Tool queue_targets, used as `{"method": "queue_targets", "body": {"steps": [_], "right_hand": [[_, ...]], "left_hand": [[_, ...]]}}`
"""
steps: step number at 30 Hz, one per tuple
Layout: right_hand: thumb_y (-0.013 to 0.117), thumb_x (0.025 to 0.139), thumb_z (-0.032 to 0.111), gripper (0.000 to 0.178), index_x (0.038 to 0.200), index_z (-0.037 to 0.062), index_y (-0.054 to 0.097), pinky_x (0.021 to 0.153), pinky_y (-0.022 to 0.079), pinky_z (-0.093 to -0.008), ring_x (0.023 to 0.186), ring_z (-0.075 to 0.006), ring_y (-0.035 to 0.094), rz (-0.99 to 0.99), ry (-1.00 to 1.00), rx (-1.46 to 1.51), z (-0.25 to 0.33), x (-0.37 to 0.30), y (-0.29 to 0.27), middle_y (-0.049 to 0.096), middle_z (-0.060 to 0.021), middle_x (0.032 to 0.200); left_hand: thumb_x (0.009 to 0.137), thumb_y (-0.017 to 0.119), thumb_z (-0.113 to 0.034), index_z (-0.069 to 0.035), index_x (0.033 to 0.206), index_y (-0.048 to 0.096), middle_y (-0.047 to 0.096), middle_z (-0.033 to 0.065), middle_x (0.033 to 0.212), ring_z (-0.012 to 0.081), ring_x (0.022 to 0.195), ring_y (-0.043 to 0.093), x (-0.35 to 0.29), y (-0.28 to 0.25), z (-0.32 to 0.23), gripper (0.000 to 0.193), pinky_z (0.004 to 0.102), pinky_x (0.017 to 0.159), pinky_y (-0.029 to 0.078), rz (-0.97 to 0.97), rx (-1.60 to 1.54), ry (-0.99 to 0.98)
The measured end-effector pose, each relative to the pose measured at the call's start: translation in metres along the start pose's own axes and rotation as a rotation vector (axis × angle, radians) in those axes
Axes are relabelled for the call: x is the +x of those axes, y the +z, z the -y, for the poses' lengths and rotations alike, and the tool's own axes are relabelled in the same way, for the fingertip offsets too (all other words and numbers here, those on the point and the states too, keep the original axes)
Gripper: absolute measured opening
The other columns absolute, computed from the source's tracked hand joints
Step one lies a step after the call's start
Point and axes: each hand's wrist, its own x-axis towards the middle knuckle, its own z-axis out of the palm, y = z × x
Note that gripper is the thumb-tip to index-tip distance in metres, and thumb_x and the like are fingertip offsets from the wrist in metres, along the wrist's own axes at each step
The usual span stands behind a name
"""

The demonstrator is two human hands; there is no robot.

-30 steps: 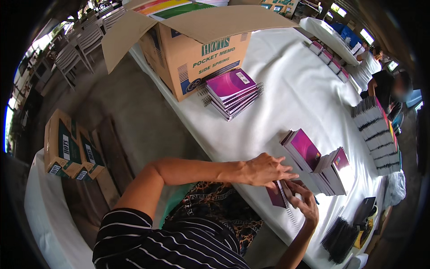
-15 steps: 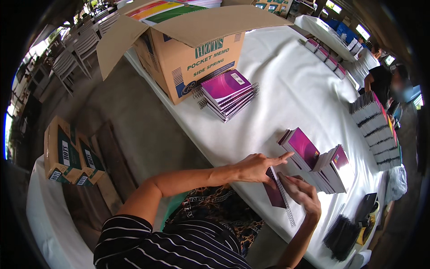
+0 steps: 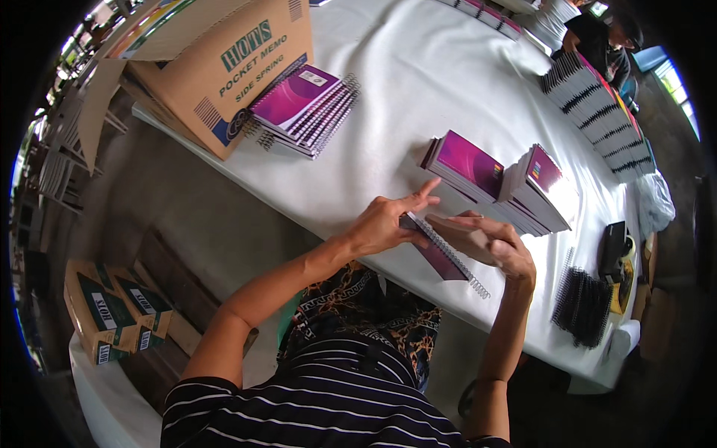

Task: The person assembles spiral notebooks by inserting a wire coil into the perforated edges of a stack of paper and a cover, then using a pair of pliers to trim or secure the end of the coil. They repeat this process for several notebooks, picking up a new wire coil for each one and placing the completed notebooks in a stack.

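A purple-covered notebook (image 3: 442, 261) is held on edge over the near edge of the white table, with a metal spiral coil (image 3: 464, 270) along its side. The coil's lower end sticks out past the cover. My left hand (image 3: 382, 222) grips the notebook's far end between thumb and fingers, its index finger pointing outward. Flat against the coil side, my right hand (image 3: 497, 243) has its fingers stretched out and slightly blurred. Just beyond my hands stand two stacks of purple notebooks, a left stack (image 3: 469, 166) and a right stack (image 3: 539, 190), with no coils visible on them.
Spiral-bound purple notebooks (image 3: 299, 101) lie piled beside an open cardboard box (image 3: 216, 82) at the left. Black coils (image 3: 581, 308) and a tape dispenser (image 3: 618, 261) lie at the right. Tall notebook stacks (image 3: 601, 119) stand farther back, near another person (image 3: 597, 45). Smaller boxes (image 3: 112, 310) sit lower left.
My view has turned, so the table and its things appear higher and farther left. My right hand's fingers have straightened along the coil; my left hand keeps its grip on the notebook.
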Motion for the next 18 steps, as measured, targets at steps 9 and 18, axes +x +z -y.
{"method": "queue_targets", "body": {"steps": [9,18], "right_hand": [[0.058,0.083,0.06,0.079,0.131,-0.0029,0.06,0.087,0.045,-0.0382,0.1,-0.0278,0.06,-0.036,0.28,-0.206,0.0,0.005,0.012,0.063,-0.0166,0.114],[0.066,0.082,0.053,0.066,0.129,0.0055,0.065,0.091,0.047,-0.036,0.107,-0.0287,0.06,-0.546,0.503,-0.372,0.019,-0.164,-0.049,0.059,-0.0175,0.127]], "left_hand": [[0.071,0.085,-0.009,-0.021,0.157,0.018,0.059,0.0107,0.137,0.0235,0.124,0.059,0.001,-0.004,0.003,0.109,0.0372,0.104,0.05,0.06,-0.044,-0.079],[0.081,0.077,-0.034,-0.011,0.138,0.057,0.052,0.0083,0.146,0.0273,0.144,0.037,0.005,-0.026,0.02,0.064,0.0432,0.121,0.022,0.474,-0.307,0.022]]}}
